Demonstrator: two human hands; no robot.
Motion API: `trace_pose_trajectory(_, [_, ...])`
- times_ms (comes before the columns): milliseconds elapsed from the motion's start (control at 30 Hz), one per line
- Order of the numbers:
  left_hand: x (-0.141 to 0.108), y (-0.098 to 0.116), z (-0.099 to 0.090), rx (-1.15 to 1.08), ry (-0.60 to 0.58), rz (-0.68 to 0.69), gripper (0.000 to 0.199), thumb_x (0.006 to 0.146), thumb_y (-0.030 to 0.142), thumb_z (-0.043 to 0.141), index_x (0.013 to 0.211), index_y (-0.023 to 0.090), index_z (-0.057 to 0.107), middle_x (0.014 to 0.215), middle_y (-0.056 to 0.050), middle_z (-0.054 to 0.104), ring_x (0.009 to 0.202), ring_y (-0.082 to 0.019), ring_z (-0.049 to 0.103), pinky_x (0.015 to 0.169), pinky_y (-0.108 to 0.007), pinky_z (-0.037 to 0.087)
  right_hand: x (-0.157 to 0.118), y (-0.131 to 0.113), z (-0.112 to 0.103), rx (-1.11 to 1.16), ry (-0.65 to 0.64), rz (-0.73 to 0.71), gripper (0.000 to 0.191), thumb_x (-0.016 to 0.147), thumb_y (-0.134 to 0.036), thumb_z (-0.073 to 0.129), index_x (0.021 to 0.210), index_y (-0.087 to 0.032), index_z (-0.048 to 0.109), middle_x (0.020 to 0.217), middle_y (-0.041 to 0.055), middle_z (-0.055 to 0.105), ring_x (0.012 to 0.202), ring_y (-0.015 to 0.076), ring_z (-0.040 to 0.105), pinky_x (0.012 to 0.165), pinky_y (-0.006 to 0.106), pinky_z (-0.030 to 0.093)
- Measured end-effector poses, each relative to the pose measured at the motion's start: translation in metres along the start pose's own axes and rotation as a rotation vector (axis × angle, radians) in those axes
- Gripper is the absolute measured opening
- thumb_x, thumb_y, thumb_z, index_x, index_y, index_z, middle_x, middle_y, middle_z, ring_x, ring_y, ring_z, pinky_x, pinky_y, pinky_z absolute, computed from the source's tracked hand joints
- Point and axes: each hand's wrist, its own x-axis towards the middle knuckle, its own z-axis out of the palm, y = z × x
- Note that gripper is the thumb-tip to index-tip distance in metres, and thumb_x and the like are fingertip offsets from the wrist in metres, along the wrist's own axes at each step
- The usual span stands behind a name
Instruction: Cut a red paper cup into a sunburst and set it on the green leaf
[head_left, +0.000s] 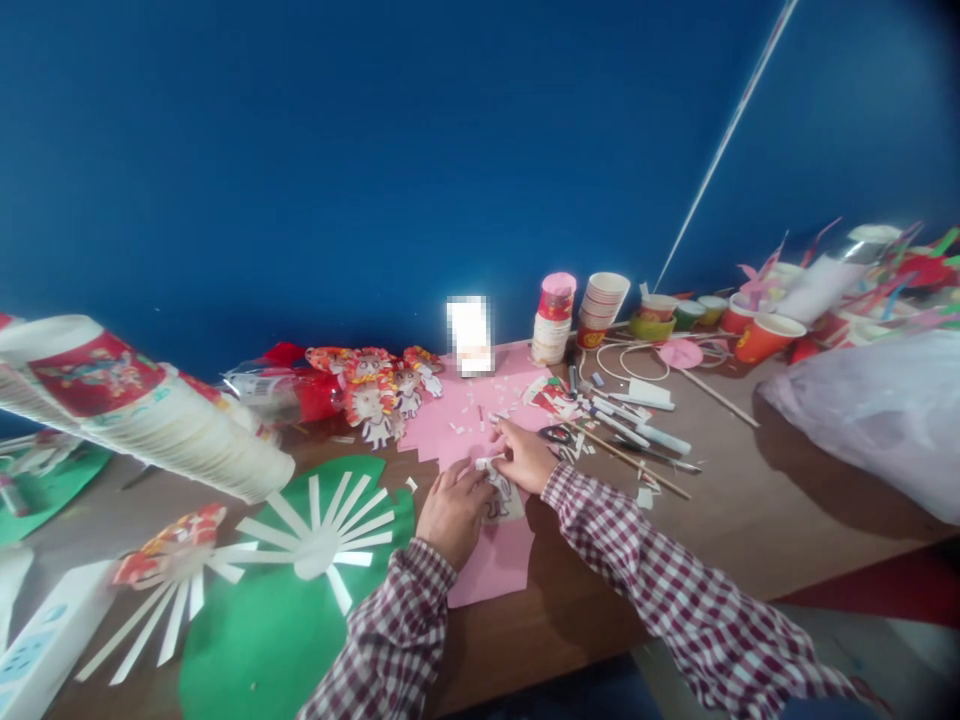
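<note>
My left hand (452,512) lies over the left side of a pale paper piece with a drawn cartoon figure (501,502), fingers stretched forward and touching it. At its top edge, my right hand (527,456) has thumb and forefinger closed at a small white paper strip (484,463); the exact grip is partly hidden. Beneath both hands is a pink paper sheet (487,575) with small white scraps scattered on it. Several cut-out paper figures with red and yellow manes (375,400) stand or lie beyond my left hand.
Scissors (559,434), pens (622,425) and thin sticks (652,473) lie right of my hands. Paper cup stacks (553,320) stand at the back. At left are a long tilted cup stack (187,420), green paper (255,640) and a cup cut into strips (315,555). A plastic bag (877,410) bulges at right.
</note>
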Motion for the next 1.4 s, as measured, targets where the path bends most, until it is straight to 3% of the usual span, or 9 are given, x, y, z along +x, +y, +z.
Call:
trace_pose_trajectory(533, [0.003, 0.001, 0.004, 0.000, -0.042, -0.010, 0.028, 0.073, 0.009, 0.048, 0.097, 0.020, 0.058, 0.116, -0.005, 0.056, 0.120, -0.025, 0.035, 0.098, -0.043, 0.034, -0.002, -0.007, 0.001, -0.116, 0.045, -0.017, 0.031, 0.068, -0.012, 0.060, 0.097, -0.019, 0.052, 0.069, -0.0021, 0.059, 0.060, 0.0123, 0.055, 0.061, 0.024, 0.042])
trace_pose_trajectory(767, [0.003, 0.001, 0.003, 0.025, -0.045, 0.000, 0.034, 0.070, 0.003, 0.044, 0.097, 0.019, 0.058, 0.117, -0.004, 0.057, 0.121, -0.026, 0.035, 0.099, -0.043, 0.035, -0.007, -0.012, -0.008, -0.160, 0.112, -0.134, 0.030, 0.069, -0.018, 0.064, 0.098, -0.017, 0.054, 0.095, 0.0062, 0.062, 0.073, 0.0147, 0.059, 0.071, 0.028, 0.045])
trace_pose_trajectory(1000, [0.001, 0.000, 0.003, 0.051, -0.044, 0.005, 0.037, 0.070, 0.004, 0.044, 0.100, 0.022, 0.059, 0.117, -0.002, 0.057, 0.120, -0.025, 0.037, 0.096, -0.043, 0.038, -0.038, -0.012, -0.054, -0.129, 0.073, -0.094, 0.025, 0.076, -0.026, 0.060, 0.099, -0.019, 0.054, 0.083, 0.0018, 0.065, 0.071, 0.0130, 0.061, 0.067, 0.024, 0.045])
trace_pose_trajectory(1233, [0.000, -0.004, 0.010, 0.069, -0.024, 0.018, 0.045, 0.065, -0.001, 0.043, 0.100, 0.023, 0.059, 0.118, -0.001, 0.057, 0.120, -0.025, 0.037, 0.097, -0.043, 0.036, -0.086, 0.030, -0.125, -0.734, 0.213, 0.174, 0.011, 0.081, -0.023, 0.052, 0.090, -0.023, 0.058, 0.076, 0.0003, 0.065, 0.069, 0.0153, 0.058, 0.058, 0.023, 0.035])
trace_pose_trajectory(1400, [0.001, -0.002, 0.009, 0.074, -0.015, 0.011, 0.041, 0.068, 0.001, 0.045, 0.100, 0.023, 0.060, 0.117, -0.002, 0.058, 0.119, -0.024, 0.038, 0.095, -0.042, 0.037, -0.104, 0.059, -0.139, -0.991, 0.166, 0.274, 0.005, 0.079, -0.024, 0.054, 0.081, -0.024, 0.059, 0.077, 0.0005, 0.063, 0.068, 0.0159, 0.057, 0.051, 0.024, 0.027])
